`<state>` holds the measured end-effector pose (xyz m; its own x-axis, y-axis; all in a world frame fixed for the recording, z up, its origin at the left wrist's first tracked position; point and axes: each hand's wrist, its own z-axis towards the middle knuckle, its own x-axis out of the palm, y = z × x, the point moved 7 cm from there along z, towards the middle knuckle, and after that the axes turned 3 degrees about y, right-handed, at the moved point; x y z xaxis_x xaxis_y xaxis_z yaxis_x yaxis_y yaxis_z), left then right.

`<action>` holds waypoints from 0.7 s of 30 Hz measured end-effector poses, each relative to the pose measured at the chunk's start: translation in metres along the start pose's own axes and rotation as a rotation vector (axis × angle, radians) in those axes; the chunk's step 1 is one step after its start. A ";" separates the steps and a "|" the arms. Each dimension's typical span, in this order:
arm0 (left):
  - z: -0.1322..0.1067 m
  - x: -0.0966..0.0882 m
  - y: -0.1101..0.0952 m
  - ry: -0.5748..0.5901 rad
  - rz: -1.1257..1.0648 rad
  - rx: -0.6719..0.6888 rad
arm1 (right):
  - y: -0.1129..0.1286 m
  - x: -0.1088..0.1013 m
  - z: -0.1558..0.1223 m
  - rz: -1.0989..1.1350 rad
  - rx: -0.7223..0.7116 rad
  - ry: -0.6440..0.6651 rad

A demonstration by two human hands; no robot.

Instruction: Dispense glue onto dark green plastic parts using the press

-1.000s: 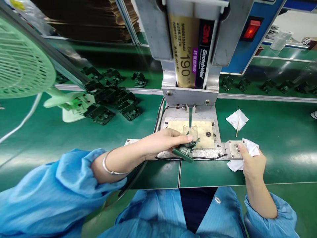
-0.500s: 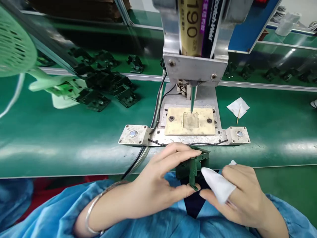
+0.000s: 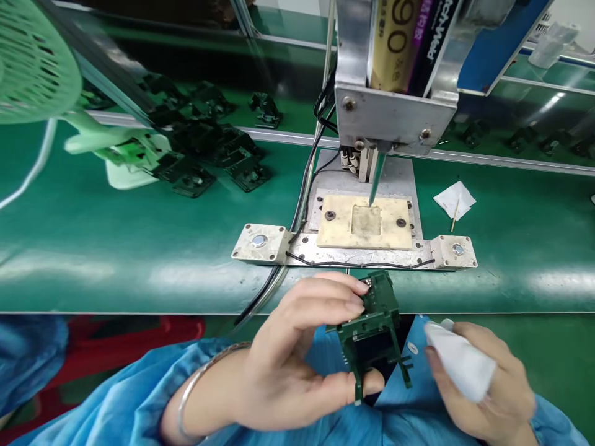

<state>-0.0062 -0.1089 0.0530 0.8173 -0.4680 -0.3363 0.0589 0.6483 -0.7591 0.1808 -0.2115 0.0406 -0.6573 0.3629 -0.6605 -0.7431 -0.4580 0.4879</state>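
Note:
My left hand [image 3: 297,353] grips a dark green plastic bracket [image 3: 376,319], its fingers on the top and its thumb under one leg. The bracket is held in the air before the table's front edge, with its open side and legs turned toward me. To its right, apart from it, my right hand [image 3: 493,378] is closed around a folded white wipe [image 3: 462,359], which sticks out past the fingers. Beyond both hands stands the glue dispenser [image 3: 395,118], its green nozzle [image 3: 377,179] pointing down at a cream fixture plate [image 3: 334,232] with a square recess.
Several dark green brackets [image 3: 246,170] are piled at the back left, beside a light green fan [image 3: 35,74]. Button boxes [image 3: 260,243] flank the fixture. A white wipe [image 3: 449,197] with a thin stick [image 3: 455,215] lies to the right. Cables [image 3: 304,192] run over the table edge.
The bracket has been turned in my left hand, so more of its open side shows. My right hand has moved right and away from it with the wipe. The view has shifted slightly.

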 end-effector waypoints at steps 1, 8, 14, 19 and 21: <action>0.000 0.002 -0.001 0.008 -0.012 0.007 | 0.002 0.007 0.005 0.017 -0.023 0.004; 0.004 0.010 -0.004 0.056 -0.042 -0.012 | 0.018 0.041 0.020 0.072 -0.235 0.083; 0.004 0.009 0.001 0.035 -0.054 -0.044 | 0.010 0.039 0.023 0.041 -0.226 0.109; -0.001 0.004 0.022 0.023 -0.184 -0.194 | -0.034 0.019 0.002 -0.134 -0.003 -0.114; -0.005 -0.001 0.032 0.045 -0.227 -0.265 | -0.079 -0.002 -0.025 -0.239 0.342 -0.347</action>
<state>-0.0077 -0.0906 0.0267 0.7739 -0.6123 -0.1618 0.0805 0.3485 -0.9339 0.2441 -0.1964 -0.0108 -0.4245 0.6976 -0.5772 -0.8375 -0.0602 0.5431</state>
